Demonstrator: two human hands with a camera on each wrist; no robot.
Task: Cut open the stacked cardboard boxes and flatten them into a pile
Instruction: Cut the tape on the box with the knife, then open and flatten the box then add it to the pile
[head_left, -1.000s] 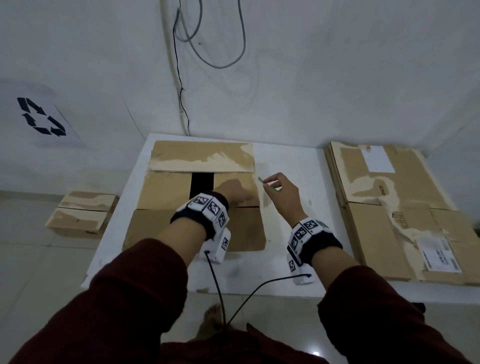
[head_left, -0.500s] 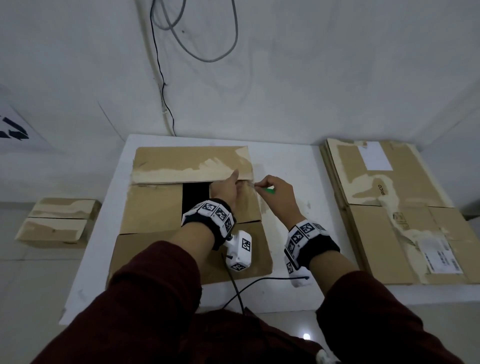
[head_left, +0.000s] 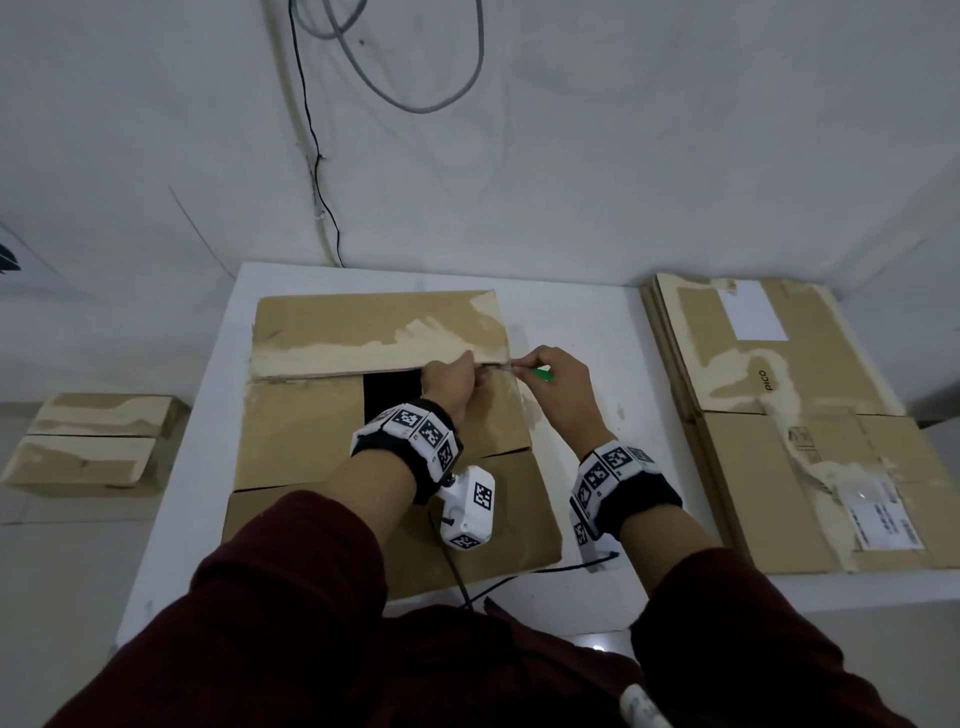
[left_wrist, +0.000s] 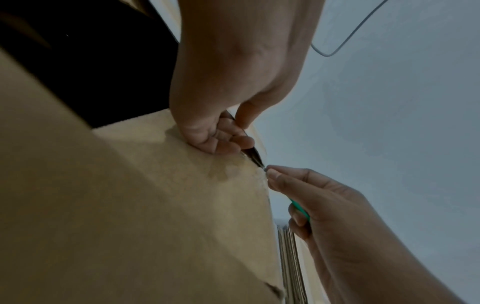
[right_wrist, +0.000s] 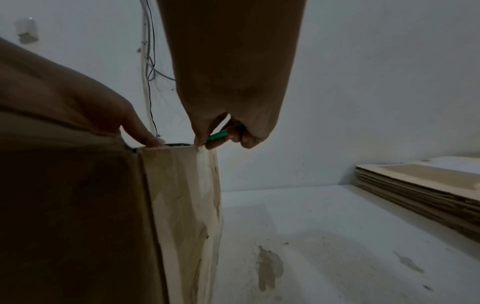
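Observation:
A brown cardboard box (head_left: 306, 441) stands on the white table (head_left: 597, 415), its top flaps partly folded in with a dark gap between them. My left hand (head_left: 460, 370) grips the edge of the right inner flap where it meets the far flap; its curled fingers (left_wrist: 221, 142) show in the left wrist view. My right hand (head_left: 524, 366) holds a green-handled cutter (head_left: 543, 373), its tip at the seam on the box's right top edge. The cutter (right_wrist: 221, 134) is mostly hidden in the fist. A pile of flattened boxes (head_left: 810, 457) lies at the right.
Two more closed boxes (head_left: 88, 447) sit on the floor to the left of the table. Cables (head_left: 311, 130) hang down the white wall behind. Bare, stained table surface (right_wrist: 337, 236) lies between the box and the flat pile (right_wrist: 420, 185).
My left hand has slid from the middle of the flap up to its far edge. The right hand has carried the cutter left to the box's top seam.

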